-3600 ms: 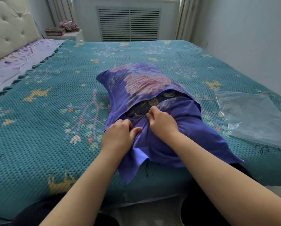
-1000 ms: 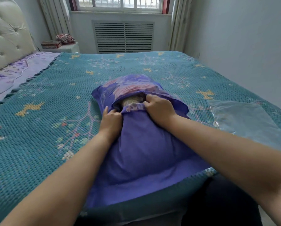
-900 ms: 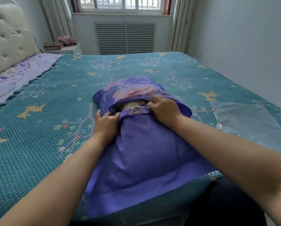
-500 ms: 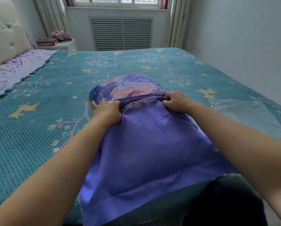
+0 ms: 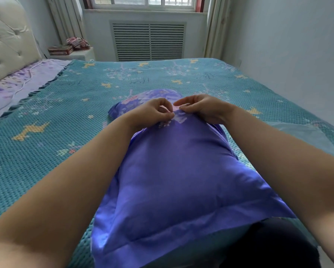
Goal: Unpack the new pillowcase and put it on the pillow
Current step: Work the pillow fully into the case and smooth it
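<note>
A purple pillowcase (image 5: 174, 171) with a floral far end lies on the teal bedspread (image 5: 52, 132), filled out by the pillow inside, which is fully hidden. Its plain purple flap covers the near part and reaches the bed's front edge. My left hand (image 5: 150, 113) and my right hand (image 5: 203, 108) meet at the middle of the flap's far edge. Each pinches the fabric there between thumb and fingertips, with the fingertips nearly touching.
Clear plastic packaging (image 5: 305, 138) lies flat on the bed to the right. A tufted headboard (image 5: 5, 45) and lilac sheet (image 5: 17, 84) are at the left. A nightstand (image 5: 73, 53) with small items stands by the radiator cover under the window. A wall runs along the right.
My hands moved from the flap's two sides to its middle and now pinch the edge together. The opening that showed the pillow has been covered by the flap.
</note>
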{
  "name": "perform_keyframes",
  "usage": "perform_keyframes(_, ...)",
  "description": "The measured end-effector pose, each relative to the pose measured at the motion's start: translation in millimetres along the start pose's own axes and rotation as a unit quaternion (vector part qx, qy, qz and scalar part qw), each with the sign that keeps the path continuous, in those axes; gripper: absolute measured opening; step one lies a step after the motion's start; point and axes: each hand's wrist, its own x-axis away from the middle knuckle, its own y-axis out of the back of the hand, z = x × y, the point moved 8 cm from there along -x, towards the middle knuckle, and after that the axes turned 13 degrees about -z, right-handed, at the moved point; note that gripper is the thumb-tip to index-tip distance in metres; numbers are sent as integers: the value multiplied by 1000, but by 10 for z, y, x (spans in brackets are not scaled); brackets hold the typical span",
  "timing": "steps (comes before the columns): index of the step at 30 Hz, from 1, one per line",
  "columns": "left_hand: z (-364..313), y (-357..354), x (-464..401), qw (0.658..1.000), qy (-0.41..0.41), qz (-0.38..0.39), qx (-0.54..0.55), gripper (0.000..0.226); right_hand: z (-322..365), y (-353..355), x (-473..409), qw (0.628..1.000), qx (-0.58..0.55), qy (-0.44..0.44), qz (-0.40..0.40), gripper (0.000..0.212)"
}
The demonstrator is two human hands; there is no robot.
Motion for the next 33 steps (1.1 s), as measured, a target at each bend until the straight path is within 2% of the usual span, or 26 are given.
perform_keyframes(2,35,-57,-28,995,1,48,-91,11,-4,0,33,991,130,11,15,17)
perform_keyframes(3,83,-59,-32,984,-6,73,-164,12,1,56,37,967,251,35,5,15)
perform_keyframes(5,176,-16,-19,950,-22,99,-296,14,-15,183,46,876,478,64,-8,14)
perform_keyframes(9,226,62,89,904,-27,108,-412,27,-145,283,195,716,697,16,26,19)
perform_keyframes(10,235,97,127,882,-29,112,-456,22,-194,295,234,678,734,-2,36,15)
perform_keyframes(12,285,196,212,810,-19,124,-573,11,-269,352,281,610,791,-26,41,11)
perform_keyframes(13,327,259,244,772,-6,125,-623,13,-287,384,284,587,809,-29,30,13)
perform_keyframes(14,375,311,263,745,8,117,-657,17,-279,403,274,579,815,-17,5,17)
perform_keyframes(15,401,346,264,733,12,91,-674,22,-245,410,243,584,811,11,-38,22)
perform_keyframes(18,303,397,211,750,-44,-84,-654,26,-82,396,168,654,713,155,-201,24)
perform_keyframes(20,279,368,245,760,-83,-160,-624,27,-86,443,190,697,635,193,-271,22)
perform_keyframes(21,329,357,264,770,-75,-167,-611,27,-139,478,185,704,632,176,-273,23)
perform_keyframes(23,483,359,281,786,-30,-140,-601,27,-316,558,167,688,679,105,-234,27)
perform_keyframes(24,564,367,276,782,-9,-116,-612,29,-389,623,176,679,698,67,-216,29)
perform_keyframes(28,717,431,278,726,42,-24,-686,29,-576,796,206,653,742,-30,-150,27)
perform_keyframes(30,801,410,312,694,87,18,-714,35,-630,790,203,631,762,-73,-127,28)
perform_keyframes(32,830,378,326,680,115,9,-724,37,-629,776,179,613,770,-103,-147,34)
perform_keyframes(33,814,379,317,683,111,-15,-721,36,-587,760,150,609,768,-94,-171,36)
